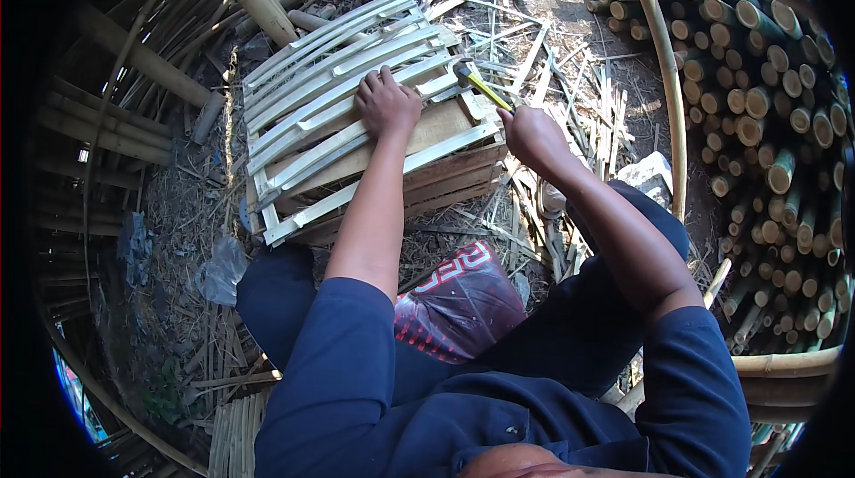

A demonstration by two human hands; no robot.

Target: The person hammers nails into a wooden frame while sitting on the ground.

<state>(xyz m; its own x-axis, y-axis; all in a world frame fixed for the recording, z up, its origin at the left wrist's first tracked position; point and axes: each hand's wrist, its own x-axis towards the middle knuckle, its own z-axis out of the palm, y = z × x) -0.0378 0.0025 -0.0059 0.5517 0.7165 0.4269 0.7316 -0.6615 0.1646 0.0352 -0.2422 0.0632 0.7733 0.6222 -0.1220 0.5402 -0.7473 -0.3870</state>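
A slatted bamboo frame (pixel 307 177) stands on the ground in front of me, with pale split slats laid across its top. My left hand (pixel 389 106) is on top near the middle, its fingers bent over a bamboo slat (pixel 322 116); the fingertips are partly hidden. Closed round the yellow handle of a hammer (pixel 484 86) is my right hand (pixel 533 133), at the frame's right edge. The dark hammer head is close to the slat ends, and I cannot tell whether it touches them. A flat wooden board (pixel 361 157) shows beneath the slats.
Cut bamboo poles (pixel 757 104) are stacked at the right, behind a curved bamboo pole (pixel 668 77). Split strips and shavings (pixel 570 86) litter the ground beyond the frame. A printed dark red sack (pixel 463 309) lies between my legs. At the left is a clear plastic bag (pixel 221 271).
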